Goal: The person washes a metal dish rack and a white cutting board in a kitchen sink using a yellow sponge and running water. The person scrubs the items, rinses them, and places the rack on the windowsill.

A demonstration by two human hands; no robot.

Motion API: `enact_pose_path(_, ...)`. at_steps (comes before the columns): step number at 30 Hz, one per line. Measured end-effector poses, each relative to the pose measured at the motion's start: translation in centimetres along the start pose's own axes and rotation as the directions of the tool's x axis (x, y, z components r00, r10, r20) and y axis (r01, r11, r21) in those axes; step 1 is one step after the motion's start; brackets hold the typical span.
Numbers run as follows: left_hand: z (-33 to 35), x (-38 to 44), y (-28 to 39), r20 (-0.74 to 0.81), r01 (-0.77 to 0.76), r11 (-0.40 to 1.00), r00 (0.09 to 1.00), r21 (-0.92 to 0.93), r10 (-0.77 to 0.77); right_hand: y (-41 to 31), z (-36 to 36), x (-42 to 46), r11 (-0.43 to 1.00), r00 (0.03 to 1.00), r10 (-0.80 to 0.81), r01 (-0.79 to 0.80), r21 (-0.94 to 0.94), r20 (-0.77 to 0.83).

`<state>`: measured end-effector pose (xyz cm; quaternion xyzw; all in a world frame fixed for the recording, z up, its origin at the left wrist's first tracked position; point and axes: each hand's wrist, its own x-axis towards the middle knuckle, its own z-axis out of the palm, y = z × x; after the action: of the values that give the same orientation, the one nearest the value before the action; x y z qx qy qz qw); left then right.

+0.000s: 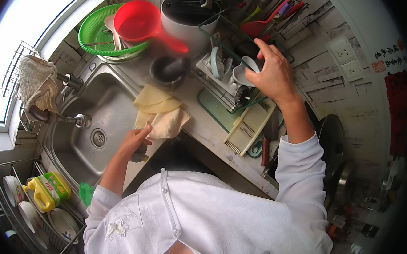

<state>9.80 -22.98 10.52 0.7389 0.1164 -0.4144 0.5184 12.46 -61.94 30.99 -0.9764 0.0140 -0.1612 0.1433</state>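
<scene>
My left hand [137, 142] is at the counter edge beside the sink, fingers curled. Its thumb lies against a pale peach cloth [170, 123]. Below the palm shows a greyish object [139, 155] with a yellow end, mostly hidden. Farther right, my right hand [272, 73] is over the dish rack [211, 87], thumb and forefinger spread wide at the bars of a dark green frame [225, 47]. I cannot tell if it grips them. A white cup [244, 71] sits just behind the thumb. Pale yellow sheets [157, 100] lie partly under the cloth.
A steel sink [118, 85] lies left. Behind stand a black mortar [168, 71], a red ladle [138, 19] on a green basket [89, 36], and a white pot [189, 27]. A grater [247, 128] rests on a green board [212, 104]; a yellow bottle [44, 197] is lower left.
</scene>
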Motion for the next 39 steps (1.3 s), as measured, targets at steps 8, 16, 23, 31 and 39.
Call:
enact_pose_path(8,0.2,-2.9,0.1,-0.215,-0.134,0.982,0.963,0.132,0.160,-0.5,-6.8,1.3,0.996,0.996,-0.087,0.086,0.028,0.016)
enact_pose_path(16,0.5,-6.4,3.0,-0.019,-0.367,0.925,0.930,-0.100,0.367,-5.2,-16.5,2.1,0.985,0.982,-0.084,0.056,0.160,0.170)
enact_pose_path(23,0.2,-9.0,7.9,0.065,-0.494,0.795,0.834,-0.351,0.547,-11.0,-26.1,3.6,0.974,0.941,-0.223,0.227,0.011,0.254)
enact_pose_path(31,-1.6,-13.8,13.0,0.100,-0.526,0.587,0.686,-0.616,0.720,-18.7,-30.3,3.7,0.928,0.900,-0.351,0.371,-0.032,0.260)
enact_pose_path(39,-4.6,-16.3,11.8,-0.108,-0.662,0.476,0.641,-0.579,0.760,-27.3,-27.7,1.8,0.945,0.935,-0.318,0.297,0.140,0.160)
